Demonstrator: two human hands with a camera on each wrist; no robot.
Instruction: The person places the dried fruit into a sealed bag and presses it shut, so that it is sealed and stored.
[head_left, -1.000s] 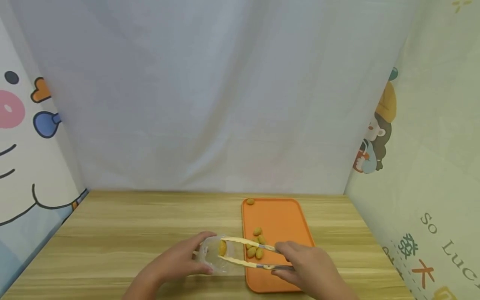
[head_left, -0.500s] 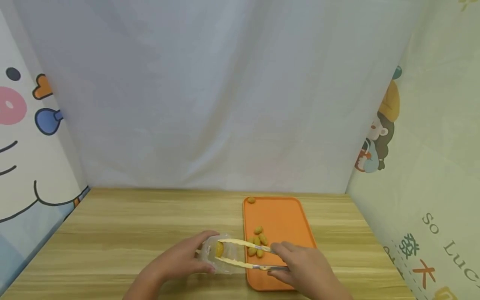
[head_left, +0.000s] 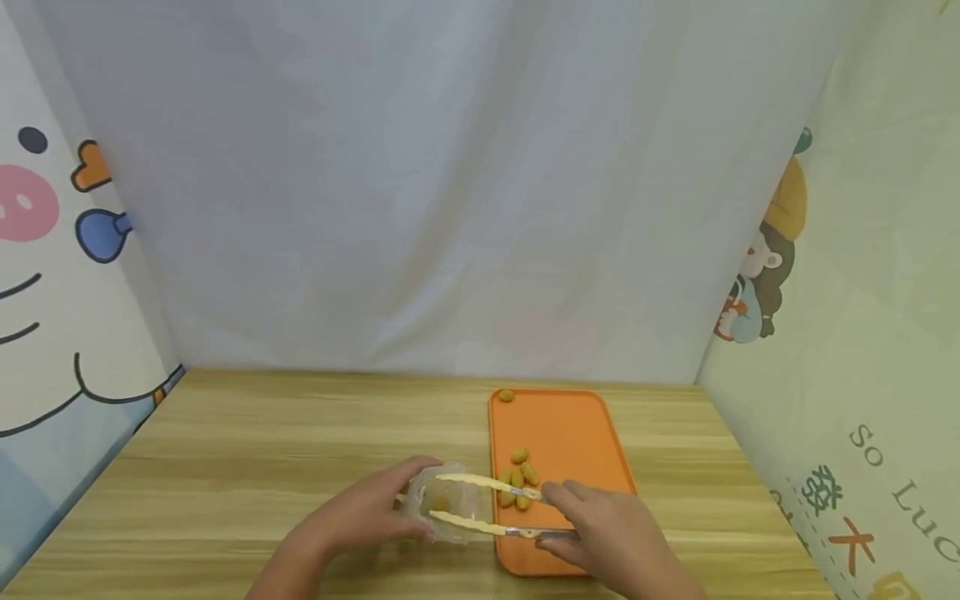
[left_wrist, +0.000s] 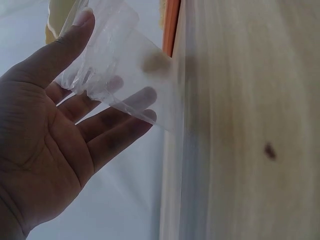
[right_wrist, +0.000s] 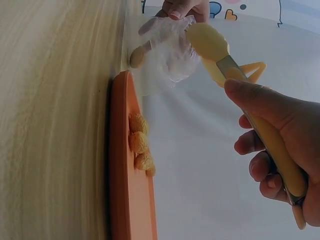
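Observation:
My left hand point(head_left: 375, 510) holds a clear plastic bag point(left_wrist: 112, 52), with the thumb at its rim and the other fingers along its far side. A yellow-brown oval piece point(right_wrist: 137, 57) lies at the bottom of the bag, blurred through the plastic. My right hand point(head_left: 611, 529) grips food tongs point(right_wrist: 267, 130) with cream-coloured tips. The tong tips are spread apart over the bag's mouth, nothing between them. Right of the bag, several similar wrinkled oval pieces point(head_left: 517, 479) are clustered on the left side of an orange tray point(head_left: 570, 433).
One more oval piece point(head_left: 506, 396) sits in the tray's far left corner. The wooden table point(head_left: 300, 433) is backed by a pale curtain point(head_left: 420, 208). Printed cloths hang on both sides.
The oval piece pinched between the tong tips has been let go and has dropped to the bottom of the bag. The hands have barely moved; the head view has tilted slightly.

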